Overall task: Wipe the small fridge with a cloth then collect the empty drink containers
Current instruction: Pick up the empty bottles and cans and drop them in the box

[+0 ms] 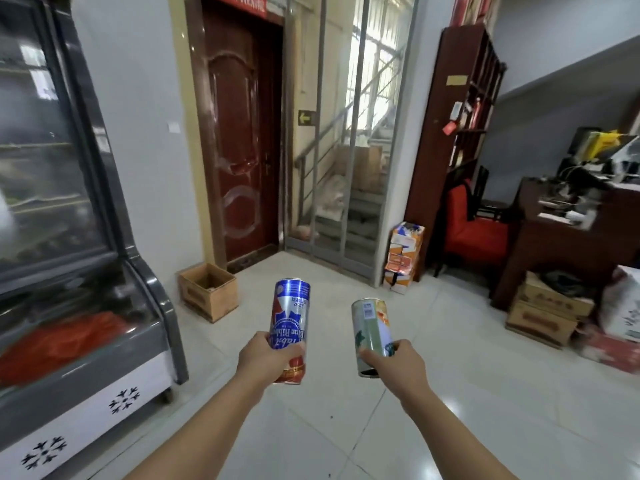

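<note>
Your left hand [266, 358] grips a blue can [290, 327], your right hand [398, 363] a green can [371, 329]; collecting seems underway, fridge [86, 358] beside you.

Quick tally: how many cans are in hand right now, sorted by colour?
Blue, red and silver can, gripped by the left hand: 1
Green and white can, gripped by the right hand: 1
Total: 2 cans, one per hand
</note>
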`<state>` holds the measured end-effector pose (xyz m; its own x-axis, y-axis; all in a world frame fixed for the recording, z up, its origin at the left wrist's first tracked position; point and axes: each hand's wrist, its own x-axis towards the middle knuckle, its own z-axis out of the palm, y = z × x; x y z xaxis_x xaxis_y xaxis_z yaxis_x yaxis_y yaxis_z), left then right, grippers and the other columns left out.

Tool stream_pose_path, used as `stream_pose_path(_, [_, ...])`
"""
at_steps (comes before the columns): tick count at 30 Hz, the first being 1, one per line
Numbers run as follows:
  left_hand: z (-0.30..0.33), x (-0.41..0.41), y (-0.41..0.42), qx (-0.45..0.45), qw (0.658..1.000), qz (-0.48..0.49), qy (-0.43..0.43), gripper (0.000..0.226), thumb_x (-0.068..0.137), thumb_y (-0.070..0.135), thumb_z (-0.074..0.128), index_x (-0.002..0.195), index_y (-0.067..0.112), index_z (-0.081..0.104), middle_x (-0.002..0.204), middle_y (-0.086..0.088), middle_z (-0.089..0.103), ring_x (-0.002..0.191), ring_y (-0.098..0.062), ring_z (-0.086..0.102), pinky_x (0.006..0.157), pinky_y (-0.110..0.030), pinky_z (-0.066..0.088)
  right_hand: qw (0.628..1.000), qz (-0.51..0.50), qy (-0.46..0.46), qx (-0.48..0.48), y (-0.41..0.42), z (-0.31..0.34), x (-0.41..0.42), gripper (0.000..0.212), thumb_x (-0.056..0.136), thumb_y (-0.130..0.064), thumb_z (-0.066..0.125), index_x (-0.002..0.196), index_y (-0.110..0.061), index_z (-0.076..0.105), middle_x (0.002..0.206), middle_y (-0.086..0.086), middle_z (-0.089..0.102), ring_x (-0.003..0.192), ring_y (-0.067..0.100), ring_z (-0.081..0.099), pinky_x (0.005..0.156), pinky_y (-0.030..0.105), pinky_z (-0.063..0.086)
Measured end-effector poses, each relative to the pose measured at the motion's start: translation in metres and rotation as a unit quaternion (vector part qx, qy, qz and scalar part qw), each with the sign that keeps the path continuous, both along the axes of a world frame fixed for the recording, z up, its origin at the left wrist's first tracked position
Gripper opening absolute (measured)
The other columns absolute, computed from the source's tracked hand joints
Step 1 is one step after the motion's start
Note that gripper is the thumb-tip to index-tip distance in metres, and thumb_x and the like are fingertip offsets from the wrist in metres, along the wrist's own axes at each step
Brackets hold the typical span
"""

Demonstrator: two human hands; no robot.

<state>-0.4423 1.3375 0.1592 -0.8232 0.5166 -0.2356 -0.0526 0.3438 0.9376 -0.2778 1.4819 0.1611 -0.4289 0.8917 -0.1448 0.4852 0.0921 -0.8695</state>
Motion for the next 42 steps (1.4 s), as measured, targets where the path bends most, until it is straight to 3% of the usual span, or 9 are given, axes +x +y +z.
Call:
stream_pose_path(8, [0.02, -0.054, 0.145, -0.02, 0.999, -0.043, 0.015, 0.056, 0.07, 0.037, 0.079, 0.109, 0.022, 0.042, 0.086, 0.009, 0.051, 0.07, -0.004, 0.053, 0.051, -0.02, 0.041, 0.999, -0.027, 0.036, 0.023, 0.13, 0.019, -0.052, 0.043, 0.074, -0.039, 0.072, 0.098, -0.011, 0.048, 0.091, 0.002, 0.058, 0.078, 0.016, 0.059, 0.06, 0.028, 0.048])
stream_pose_path(13, [0.02, -0.08, 0.25, -0.019, 0.999, -0.035, 0.036, 0.065, 0.07, 0.039, 0.078, 0.122, 0.017, 0.045, 0.098, 0.004, 0.053, 0.075, -0.007, 0.054, 0.062, -0.023, 0.044, 0.998, -0.013, 0.05, 0.035, 0.236, 0.021, -0.086, 0.045, 0.075, -0.038, 0.073, 0.103, -0.012, 0.048, 0.094, 0.002, 0.059, 0.075, 0.011, 0.058, 0.052, 0.023, 0.043])
stream_pose_path(17, [0.019, -0.094, 0.334, -0.017, 0.999, 0.0, 0.027, 0.067, 0.072, 0.039, 0.077, 0.125, 0.016, 0.044, 0.102, 0.002, 0.053, 0.083, -0.014, 0.055, 0.071, -0.029, 0.045, 0.998, 0.003, 0.05, 0.032, 0.329, 0.021, -0.112, 0.048, 0.075, -0.038, 0.073, 0.108, -0.012, 0.05, 0.099, 0.003, 0.062, 0.081, 0.015, 0.061, 0.063, 0.027, 0.052])
stream_pose_path(20, [0.024, -0.105, 0.389, -0.021, 0.999, 0.017, 0.026, 0.06, 0.072, 0.037, 0.077, 0.12, 0.017, 0.046, 0.103, 0.002, 0.054, 0.085, -0.015, 0.056, 0.069, -0.028, 0.044, 0.998, 0.016, 0.043, 0.037, 0.394, 0.027, -0.131, 0.047, 0.075, -0.038, 0.073, 0.108, -0.011, 0.052, 0.092, 0.0, 0.059, 0.074, 0.01, 0.059, 0.062, 0.026, 0.051])
stream_pose_path(23, [0.025, -0.12, 0.436, -0.023, 0.999, 0.027, 0.037, 0.051, 0.069, 0.037, 0.08, 0.104, 0.02, 0.046, 0.1, 0.001, 0.059, 0.078, -0.012, 0.059, 0.061, -0.025, 0.045, 0.998, 0.022, 0.041, 0.038, 0.448, 0.025, -0.151, 0.049, 0.073, -0.037, 0.074, 0.108, -0.009, 0.051, 0.091, 0.0, 0.059, 0.08, 0.016, 0.061, 0.069, 0.033, 0.053])
stream_pose_path(30, [0.028, -0.189, 0.54, -0.031, 0.998, 0.056, 0.028, 0.06, 0.071, 0.038, 0.078, 0.117, 0.018, 0.046, 0.099, 0.002, 0.055, 0.071, -0.006, 0.054, 0.054, -0.02, 0.04, 0.997, 0.053, 0.018, 0.06, 0.565, 0.027, -0.227, 0.053, 0.073, -0.041, 0.073, 0.107, -0.008, 0.05, 0.099, 0.005, 0.062, 0.085, 0.02, 0.062, 0.067, 0.035, 0.053])
stream_pose_path(32, [0.023, -0.215, 0.569, -0.027, 0.998, 0.051, 0.028, 0.061, 0.071, 0.038, 0.078, 0.119, 0.017, 0.046, 0.1, 0.001, 0.056, 0.075, -0.008, 0.056, 0.059, -0.021, 0.043, 0.996, 0.056, 0.011, 0.068, 0.597, 0.026, -0.252, 0.053, 0.073, -0.042, 0.073, 0.108, -0.009, 0.05, 0.098, 0.004, 0.062, 0.083, 0.018, 0.061, 0.059, 0.029, 0.047])
stream_pose_path(36, [0.021, -0.278, 0.635, -0.015, 0.998, 0.054, 0.019, 0.067, 0.073, 0.037, 0.077, 0.127, 0.014, 0.044, 0.11, -0.003, 0.058, 0.093, -0.019, 0.06, 0.075, -0.03, 0.049, 0.996, 0.054, 0.006, 0.073, 0.662, 0.028, -0.308, 0.05, 0.073, -0.044, 0.073, 0.103, -0.012, 0.047, 0.092, 0.001, 0.059, 0.074, 0.012, 0.059, 0.057, 0.029, 0.049])
stream_pose_path(42, [0.028, -0.352, 0.718, 0.006, 0.999, 0.052, -0.002, 0.067, 0.071, 0.036, 0.078, 0.126, 0.017, 0.045, 0.111, -0.003, 0.06, 0.092, -0.02, 0.063, 0.075, -0.033, 0.052, 0.996, 0.062, -0.005, 0.067, 0.745, 0.04, -0.378, 0.051, 0.074, -0.044, 0.072, 0.105, -0.014, 0.046, 0.096, 0.002, 0.06, 0.082, 0.016, 0.063, 0.075, 0.041, 0.057])
